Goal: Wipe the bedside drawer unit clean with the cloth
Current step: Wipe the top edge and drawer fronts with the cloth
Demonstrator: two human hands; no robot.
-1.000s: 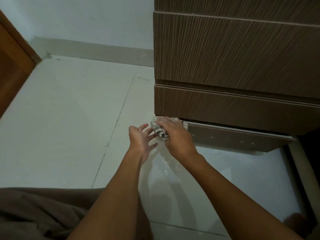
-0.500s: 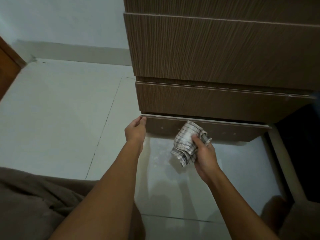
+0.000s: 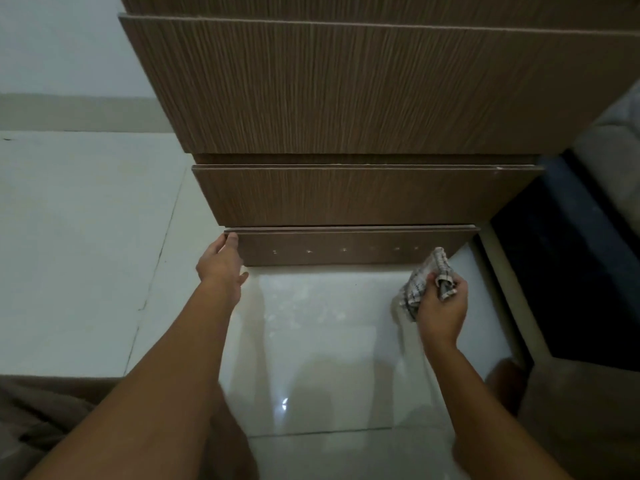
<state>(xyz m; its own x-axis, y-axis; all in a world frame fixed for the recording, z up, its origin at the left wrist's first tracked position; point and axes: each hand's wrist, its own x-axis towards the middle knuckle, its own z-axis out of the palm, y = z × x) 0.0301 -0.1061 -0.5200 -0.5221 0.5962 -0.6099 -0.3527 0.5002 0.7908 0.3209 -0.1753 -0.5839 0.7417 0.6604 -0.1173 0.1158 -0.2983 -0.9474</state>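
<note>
The brown wood-grain drawer unit [image 3: 346, 98] fills the upper middle of the head view, its stacked drawer fronts closed. Its low base panel [image 3: 346, 249] has a row of small pale spots. My left hand [image 3: 221, 263] holds the left end of that panel, fingers curled round its edge. My right hand [image 3: 440, 306] grips a bunched checked cloth [image 3: 420, 285] just below the panel's right end, over the floor. The cloth's top corner reaches the panel's lower right edge; whether it touches there is unclear.
Glossy pale floor tiles [image 3: 311, 358] spread in front of the unit and to its left. A skirting board [image 3: 79, 112] runs along the back wall. A dark bed base [image 3: 571, 271] stands at right. Brown fabric [image 3: 41, 410] lies at lower left.
My right hand has carried the cloth from the panel's left corner to its right end. My left hand moved up from beside the cloth and took hold of the panel's left end.
</note>
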